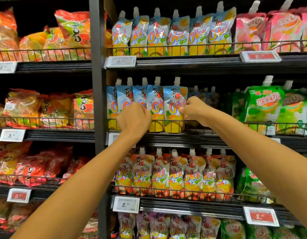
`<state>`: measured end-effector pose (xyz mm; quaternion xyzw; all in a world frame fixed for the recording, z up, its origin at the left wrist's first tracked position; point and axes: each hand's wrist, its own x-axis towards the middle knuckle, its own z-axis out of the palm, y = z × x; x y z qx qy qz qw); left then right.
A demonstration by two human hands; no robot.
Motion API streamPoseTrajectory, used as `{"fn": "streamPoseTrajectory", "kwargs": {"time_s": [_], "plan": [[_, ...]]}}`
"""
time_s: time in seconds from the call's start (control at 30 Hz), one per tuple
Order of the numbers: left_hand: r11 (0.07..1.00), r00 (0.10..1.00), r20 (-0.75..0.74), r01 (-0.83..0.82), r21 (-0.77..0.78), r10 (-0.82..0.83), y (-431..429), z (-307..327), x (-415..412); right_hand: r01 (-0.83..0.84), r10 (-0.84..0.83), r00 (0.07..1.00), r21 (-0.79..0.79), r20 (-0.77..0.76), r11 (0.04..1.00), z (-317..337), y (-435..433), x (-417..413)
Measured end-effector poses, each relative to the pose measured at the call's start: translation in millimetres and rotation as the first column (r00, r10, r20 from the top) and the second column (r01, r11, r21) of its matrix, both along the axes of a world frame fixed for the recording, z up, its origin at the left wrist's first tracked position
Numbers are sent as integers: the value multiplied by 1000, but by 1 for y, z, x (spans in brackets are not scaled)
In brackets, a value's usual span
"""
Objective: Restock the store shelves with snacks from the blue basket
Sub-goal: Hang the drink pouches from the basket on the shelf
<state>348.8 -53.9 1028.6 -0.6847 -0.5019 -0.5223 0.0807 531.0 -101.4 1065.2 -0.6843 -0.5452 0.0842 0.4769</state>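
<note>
Now your left hand (134, 116) curls against the blue pouches (156, 100) on the middle shelf (201, 136), grip unclear; your right hand (195, 109) pinches the rightmost pouch (173, 116) by its edge.

"Cici" stands on the spouted pouches (174, 107); a white price tag (126, 204) reads "2.50".

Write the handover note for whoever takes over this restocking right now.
Left hand: fingers curled against the blue-and-yellow pouches on the middle shelf; whether it grips one is hidden.
Right hand: pinches the right edge of the rightmost pouch.
Blue basket: not in view.
Done: five pouches stand upright at the front, behind the wire rail.
Left: the front space between them and the green pouches holds only set-back pouches; probably fill it.
</note>
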Motion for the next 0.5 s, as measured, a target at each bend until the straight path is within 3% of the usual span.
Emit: {"fn": "streamPoseTrajectory", "kwargs": {"time_s": [0.17, 0.3, 0.4, 0.5], "plan": [[1000, 1000, 26, 12, 6, -12, 1, -4, 4, 14, -5, 996, -97, 92, 995, 2, -8, -4], [999, 999, 24, 37, 21, -38, 0, -6, 1, 97, -92, 988, -33, 121, 995, 0, -12, -9], [994, 992, 79, 100, 32, -102, -8, -8, -2, 138, -146, 988, 132, 55, 982, -8, -17, -13], [952, 938, 164, 300, 56, -305, -24, -26, -5, 78, -89, 996, 462, 2, 883, -31, -36, -24]]}}
